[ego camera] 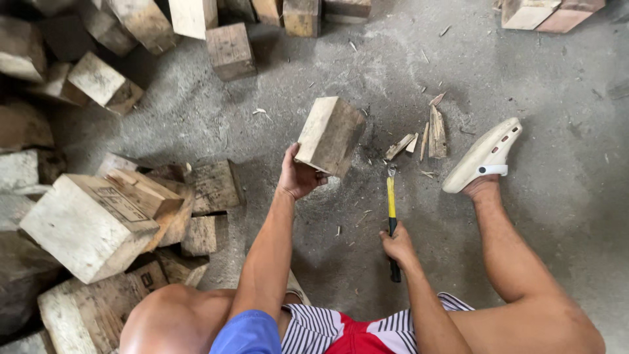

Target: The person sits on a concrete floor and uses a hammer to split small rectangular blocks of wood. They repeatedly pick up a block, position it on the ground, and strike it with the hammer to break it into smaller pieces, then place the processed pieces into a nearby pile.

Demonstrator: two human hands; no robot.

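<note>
My left hand (298, 176) grips a pale square wooden block (329, 134) from below and holds it up, tilted, above the concrete floor. Lower and to the right, my right hand (398, 246) is closed around the black grip of a hammer (391, 204) with a yellow shaft. The hammer's metal head points away from me, close to the block's lower right corner. Several thin wood splinters (429, 136) lie on the floor just beyond the hammer head.
A heap of rough wooden blocks (98, 216) fills the left side, and more blocks (229, 49) line the far edge. My right foot in a white clog (483, 156) rests on the grey concrete floor (557, 98). My bare left knee (171, 321) is at the bottom.
</note>
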